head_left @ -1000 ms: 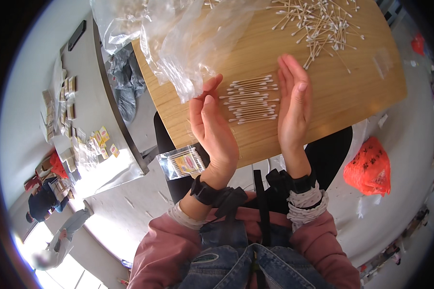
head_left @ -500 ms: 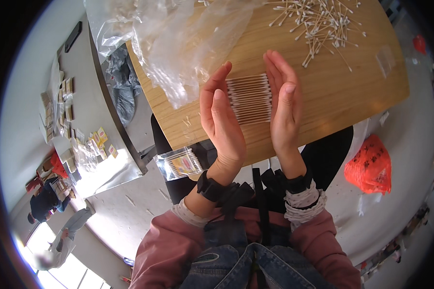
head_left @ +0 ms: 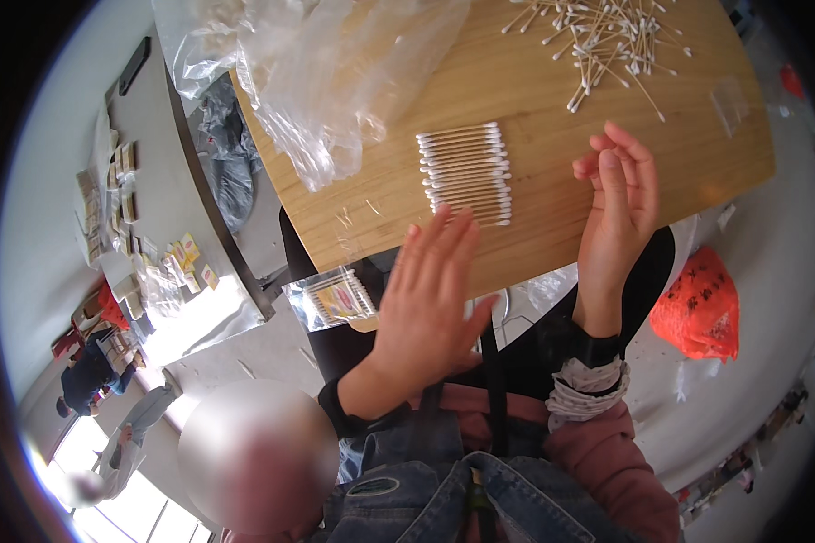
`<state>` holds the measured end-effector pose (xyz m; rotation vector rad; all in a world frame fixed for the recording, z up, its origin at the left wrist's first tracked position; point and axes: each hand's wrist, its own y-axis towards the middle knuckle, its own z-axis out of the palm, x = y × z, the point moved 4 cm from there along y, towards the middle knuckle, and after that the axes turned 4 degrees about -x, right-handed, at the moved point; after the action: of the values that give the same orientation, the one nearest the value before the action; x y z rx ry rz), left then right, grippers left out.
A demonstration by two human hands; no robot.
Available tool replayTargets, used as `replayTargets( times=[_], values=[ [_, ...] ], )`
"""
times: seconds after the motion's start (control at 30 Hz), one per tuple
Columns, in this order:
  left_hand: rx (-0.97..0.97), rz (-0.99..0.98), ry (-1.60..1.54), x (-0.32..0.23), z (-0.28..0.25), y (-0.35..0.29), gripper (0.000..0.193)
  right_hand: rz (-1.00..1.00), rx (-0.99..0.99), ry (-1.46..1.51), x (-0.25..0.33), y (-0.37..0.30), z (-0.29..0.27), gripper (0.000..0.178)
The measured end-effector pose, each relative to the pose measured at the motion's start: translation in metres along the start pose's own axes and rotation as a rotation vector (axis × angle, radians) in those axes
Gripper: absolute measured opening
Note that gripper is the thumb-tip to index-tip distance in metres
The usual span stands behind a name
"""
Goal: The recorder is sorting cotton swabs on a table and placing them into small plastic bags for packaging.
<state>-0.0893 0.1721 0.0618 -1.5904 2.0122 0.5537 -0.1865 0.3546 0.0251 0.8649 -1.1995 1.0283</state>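
Cotton swabs [head_left: 466, 172] lie side by side in a neat row on the wooden table [head_left: 552, 195], their white tips fairly even at both ends. Fingers stretched, my left hand [head_left: 426, 303] is over the table's near edge, its fingertips at the near end of the row, perhaps touching it. My right hand [head_left: 618, 208] is raised to the right of the row, apart from it, with fingers loosely bent and nothing visible in them. A loose heap of cotton swabs [head_left: 620, 45] lies at the far right of the table.
Clear plastic sheeting [head_left: 317, 90] covers the table's far left. A clear packet of swabs [head_left: 340, 299] sits at the near left corner. An orange-red bag [head_left: 697, 303] stands on the floor at right. Beyond, a grey table [head_left: 167, 172] holds small packs; people are at far left.
Both hands have parted from the sides of the swab row. My left hand has come back toward me and turned palm down; my right has moved right. The row stays on the table.
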Motion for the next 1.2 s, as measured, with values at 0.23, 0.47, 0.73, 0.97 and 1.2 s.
replayTargets(
  times=[0.23,0.47,0.73,0.97,1.2],
  values=[
    [-0.088,-0.023,0.201,0.0,0.006,0.018,0.084,-0.24,0.259,-0.393,0.005,-0.005,0.008,0.013],
    [-0.365,-0.046,0.118,0.045,-0.035,0.065,0.018,-0.196,0.251,-0.361,0.0,-0.007,0.015,0.012],
    [-0.199,-0.025,0.011,0.059,-0.029,0.079,0.01,-0.172,0.249,-0.348,-0.004,-0.007,0.014,0.011],
    [-0.128,-0.014,0.049,0.057,-0.03,0.088,0.008,-0.127,0.243,-0.347,-0.004,-0.009,0.013,0.011],
    [-0.045,0.029,0.113,0.059,-0.032,0.092,0.005,-0.171,0.256,-0.383,-0.005,-0.007,0.014,0.01]
  ],
)
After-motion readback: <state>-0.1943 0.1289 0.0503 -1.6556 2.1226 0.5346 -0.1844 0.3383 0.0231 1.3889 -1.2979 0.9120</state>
